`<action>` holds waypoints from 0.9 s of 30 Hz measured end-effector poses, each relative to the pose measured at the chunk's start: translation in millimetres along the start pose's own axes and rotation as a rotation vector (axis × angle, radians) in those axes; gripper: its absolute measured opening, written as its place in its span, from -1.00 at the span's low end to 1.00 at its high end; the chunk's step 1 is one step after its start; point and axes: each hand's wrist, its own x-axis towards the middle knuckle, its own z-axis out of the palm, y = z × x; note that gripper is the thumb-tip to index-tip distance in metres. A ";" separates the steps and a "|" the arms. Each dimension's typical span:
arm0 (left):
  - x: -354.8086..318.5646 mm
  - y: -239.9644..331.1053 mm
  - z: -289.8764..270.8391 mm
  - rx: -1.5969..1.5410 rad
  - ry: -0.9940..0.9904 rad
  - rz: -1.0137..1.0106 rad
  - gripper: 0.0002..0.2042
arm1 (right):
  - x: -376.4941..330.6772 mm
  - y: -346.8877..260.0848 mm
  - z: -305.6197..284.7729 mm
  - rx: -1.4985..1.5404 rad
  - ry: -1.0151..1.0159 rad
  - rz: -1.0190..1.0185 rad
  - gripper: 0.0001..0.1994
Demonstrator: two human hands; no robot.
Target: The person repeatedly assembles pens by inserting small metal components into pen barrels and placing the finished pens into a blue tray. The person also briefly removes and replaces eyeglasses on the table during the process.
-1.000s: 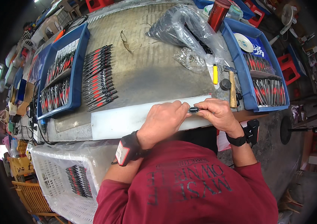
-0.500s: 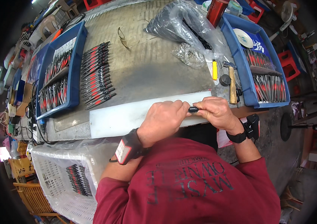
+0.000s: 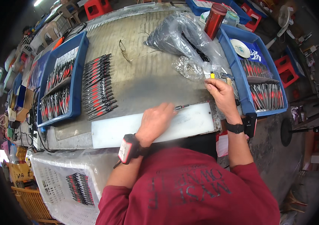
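Note:
My left hand [image 3: 155, 122] is over the white board [image 3: 193, 122], its fingers closed around a slim pen-like tool. Only that tool's dark, shiny end [image 3: 182, 107] sticks out to the right; the rest is hidden by the hand. Farther right, my right hand [image 3: 223, 96] is raised with thumb and fingers pinched; whatever it may hold is too small to make out. It is near a clear bag of small metal parts [image 3: 188, 69] and a yellow-handled tool [image 3: 212, 75] that it partly covers.
Black-and-red pen-like tools [image 3: 98, 88] lie in a row at left. Blue trays [image 3: 77, 75] of similar tools flank the work area. A plastic bag of black parts [image 3: 170, 35] and a red tumbler [image 3: 215, 21] stand at the back. A white lined crate [image 3: 94, 176] sits at lower left.
My hands, earlier together at the tool's black end, have come apart. The right hand has moved away toward the small-parts bag; the left has stayed over the board with the tool.

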 end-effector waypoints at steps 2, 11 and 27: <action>-2.5 -2.9 5.3 0.008 -0.011 -0.019 -0.86 | 10.8 10.6 6.9 -0.045 0.030 -0.003 -0.82; -5.8 -6.9 10.7 -0.032 -0.032 -0.068 -0.86 | 49.6 46.4 39.3 -0.371 0.130 -0.078 -0.83; -5.1 -7.2 11.3 -0.055 -0.051 -0.084 -0.87 | 57.9 57.4 57.2 -0.591 0.091 -0.180 -0.90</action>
